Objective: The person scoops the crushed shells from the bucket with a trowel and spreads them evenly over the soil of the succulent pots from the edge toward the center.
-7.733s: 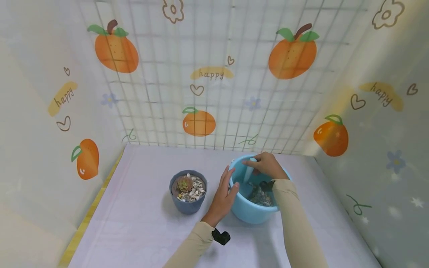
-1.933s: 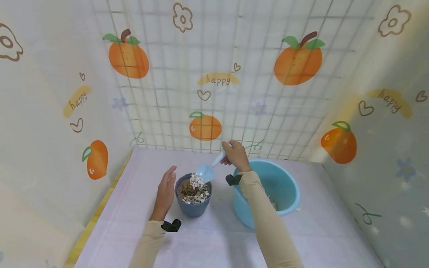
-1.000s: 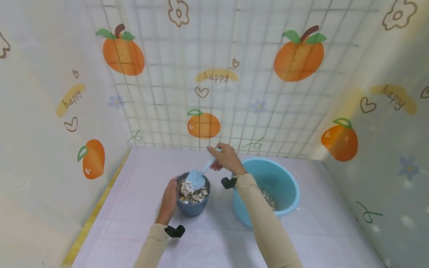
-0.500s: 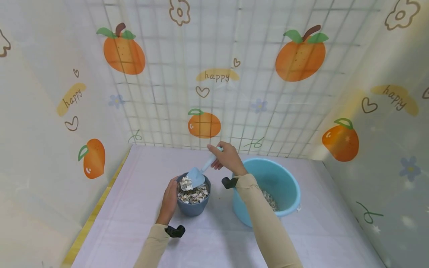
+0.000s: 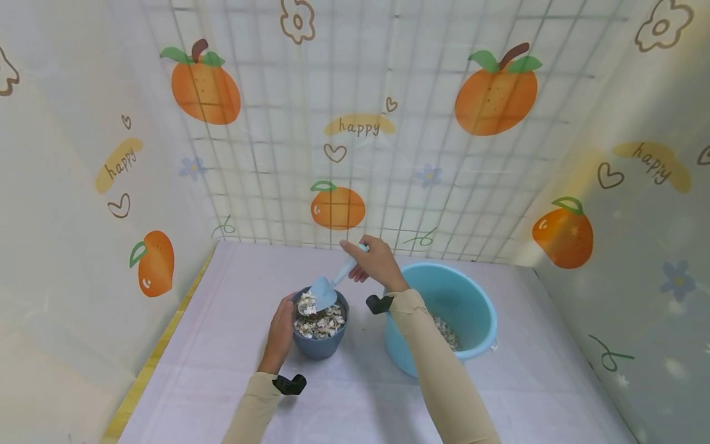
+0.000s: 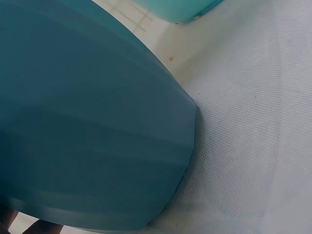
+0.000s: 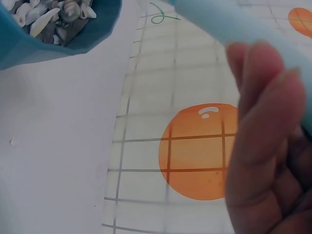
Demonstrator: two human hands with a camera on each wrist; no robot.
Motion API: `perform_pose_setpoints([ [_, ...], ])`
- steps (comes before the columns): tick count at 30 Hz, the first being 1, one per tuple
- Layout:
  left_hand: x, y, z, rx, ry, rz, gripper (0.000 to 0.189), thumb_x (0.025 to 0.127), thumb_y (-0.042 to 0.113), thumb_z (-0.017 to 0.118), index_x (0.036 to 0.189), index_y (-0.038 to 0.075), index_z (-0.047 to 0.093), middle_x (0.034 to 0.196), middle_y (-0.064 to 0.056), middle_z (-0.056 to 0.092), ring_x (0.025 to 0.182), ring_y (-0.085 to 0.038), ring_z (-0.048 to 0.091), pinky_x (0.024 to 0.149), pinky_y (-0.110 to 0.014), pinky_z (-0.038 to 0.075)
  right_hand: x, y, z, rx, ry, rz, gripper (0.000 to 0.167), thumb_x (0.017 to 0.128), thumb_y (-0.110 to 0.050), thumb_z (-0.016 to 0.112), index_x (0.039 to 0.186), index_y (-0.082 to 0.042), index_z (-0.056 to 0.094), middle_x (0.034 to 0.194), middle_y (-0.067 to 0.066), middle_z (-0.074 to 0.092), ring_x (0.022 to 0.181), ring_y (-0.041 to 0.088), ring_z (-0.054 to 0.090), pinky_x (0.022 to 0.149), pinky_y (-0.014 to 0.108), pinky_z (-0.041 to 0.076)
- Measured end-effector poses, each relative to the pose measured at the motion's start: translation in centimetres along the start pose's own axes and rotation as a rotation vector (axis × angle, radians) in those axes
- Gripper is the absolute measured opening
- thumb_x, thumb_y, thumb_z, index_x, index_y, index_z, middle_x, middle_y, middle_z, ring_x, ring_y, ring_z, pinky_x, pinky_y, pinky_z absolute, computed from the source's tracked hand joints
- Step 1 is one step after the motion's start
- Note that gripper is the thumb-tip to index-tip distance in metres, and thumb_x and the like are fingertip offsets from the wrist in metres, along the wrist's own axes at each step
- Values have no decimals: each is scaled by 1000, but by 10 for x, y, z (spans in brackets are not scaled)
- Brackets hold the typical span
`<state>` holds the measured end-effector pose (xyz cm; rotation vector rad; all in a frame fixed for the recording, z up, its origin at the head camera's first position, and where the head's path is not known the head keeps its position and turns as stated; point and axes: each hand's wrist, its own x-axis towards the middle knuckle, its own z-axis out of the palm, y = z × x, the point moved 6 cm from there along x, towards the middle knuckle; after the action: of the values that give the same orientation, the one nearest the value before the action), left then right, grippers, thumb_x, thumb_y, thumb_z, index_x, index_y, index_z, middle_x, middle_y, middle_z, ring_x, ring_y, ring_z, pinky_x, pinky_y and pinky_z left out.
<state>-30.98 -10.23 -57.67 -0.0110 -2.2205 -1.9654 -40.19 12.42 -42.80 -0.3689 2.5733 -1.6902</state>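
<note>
My right hand grips the handle of a small light-blue shovel and holds it tilted down over a blue-grey flowerpot. Whitish shells lie at the blade's lower end, and more cover the soil below it. In the right wrist view the pot's shells show as small whole seashells, some spiral. My left hand lies along the pot's left side, fingers near the rim. Its fingertips peek out past the pot's wall in the left wrist view. The blade and shells mostly hide the succulent.
A light-blue bucket stands right of the pot, with more shells at its bottom; my right forearm crosses in front of it. A white cloth covers the table. Behind rises a wire grid under a fruit-print sheet.
The shovel went from inside the bucket to over the pot and tipped shells in. My left hand moved from the bucket's rim to the pot. In the last half second almost nothing moves.
</note>
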Motion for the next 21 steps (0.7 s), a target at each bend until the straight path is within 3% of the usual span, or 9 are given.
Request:
perform_pose_setpoints([
  [16, -1, 0, 0, -13, -5, -3, 55, 116, 37, 27, 154, 2, 46, 157, -19, 46, 149, -37, 35, 120, -56, 27, -3, 0, 1, 11, 11, 12, 62, 93, -60, 73, 84, -4, 46, 64, 16, 70, 55, 36, 70, 54, 50, 59],
  [21, 0, -1, 0, -25, -12, -3, 54, 116, 36, 28, 155, 2, 45, 158, -19, 45, 149, -38, 36, 119, -57, 28, -1, 0, 1, 14, 22, 6, 60, 94, -57, 73, 83, -5, 46, 63, 16, 69, 54, 36, 69, 51, 47, 58],
])
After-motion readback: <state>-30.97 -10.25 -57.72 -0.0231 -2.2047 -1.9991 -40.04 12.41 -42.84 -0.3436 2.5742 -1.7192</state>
